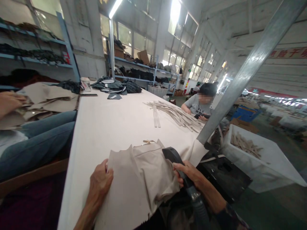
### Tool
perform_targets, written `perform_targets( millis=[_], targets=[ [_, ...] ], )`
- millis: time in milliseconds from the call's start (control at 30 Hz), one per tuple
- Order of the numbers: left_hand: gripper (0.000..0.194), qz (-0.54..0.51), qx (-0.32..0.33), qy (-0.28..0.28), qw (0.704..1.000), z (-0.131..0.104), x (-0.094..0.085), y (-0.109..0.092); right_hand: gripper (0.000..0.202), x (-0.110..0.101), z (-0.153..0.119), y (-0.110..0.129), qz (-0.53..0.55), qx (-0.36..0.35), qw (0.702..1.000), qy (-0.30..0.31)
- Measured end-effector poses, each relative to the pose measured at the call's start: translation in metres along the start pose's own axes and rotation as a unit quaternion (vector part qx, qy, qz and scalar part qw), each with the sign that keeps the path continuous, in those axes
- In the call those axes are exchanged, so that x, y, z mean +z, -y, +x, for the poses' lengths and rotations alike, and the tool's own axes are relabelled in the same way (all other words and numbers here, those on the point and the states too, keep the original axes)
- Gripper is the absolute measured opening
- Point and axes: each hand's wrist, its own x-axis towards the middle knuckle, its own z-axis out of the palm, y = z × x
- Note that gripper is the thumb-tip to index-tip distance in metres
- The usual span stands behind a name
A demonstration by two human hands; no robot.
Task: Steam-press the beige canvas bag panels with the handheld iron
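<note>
A beige bag piece (153, 169) with folds and a zipper (148, 141) along its far edge lies at the near end of the white table. At its left edge, my left hand (102, 175) is closed, thumb on top, pinching the material. My right hand (190, 172) is wrapped around a black vacuum nozzle (174, 155), whose tip lies against the right side of the bag piece. From the nozzle a ribbed black hose (200, 207) runs down toward me. The undersides of both hands are hidden.
The white table (115, 123) bears beige strips (175, 115) and dark fabric stacks (117, 85). A slanted metal post (240, 76) rises at right, near a white bin (268, 163). One person (201, 99) sits across; another person's legs (48, 134) are close at left.
</note>
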Motion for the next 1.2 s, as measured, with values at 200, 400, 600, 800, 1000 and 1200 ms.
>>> perform_targets(
  millis=[200,400,600,800,1000,1200],
  targets=[
    [0.045,0.203,0.097,-0.017,0.974,-0.012,0.039,-0.052,0.034,0.006,0.014,0.006,-0.017,-0.018,0.999,-0.027],
    [0.044,0.353,0.166,-0.011,0.921,-0.012,0.071,-0.05,0.032,0.006,0.057,0.023,-0.052,-0.004,0.999,0.016],
    [0.034,0.364,0.155,-0.013,0.918,-0.011,0.072,-0.051,0.03,0.016,0.098,0.05,-0.06,-0.028,0.998,0.007],
    [0.032,0.359,0.13,-0.009,0.924,-0.01,0.071,-0.055,0.03,0.002,0.075,0.029,-0.057,-0.012,0.998,0.031],
    [0.033,0.331,0.112,-0.012,0.937,-0.011,0.07,-0.055,0.031,0.0,0.087,0.02,-0.078,-0.005,0.997,0.027],
    [0.027,0.063,0.039,0.016,0.997,-0.009,0.051,-0.036,0.033,0.009,0.112,0.04,-0.056,-0.03,0.998,0.013]
  ],
)
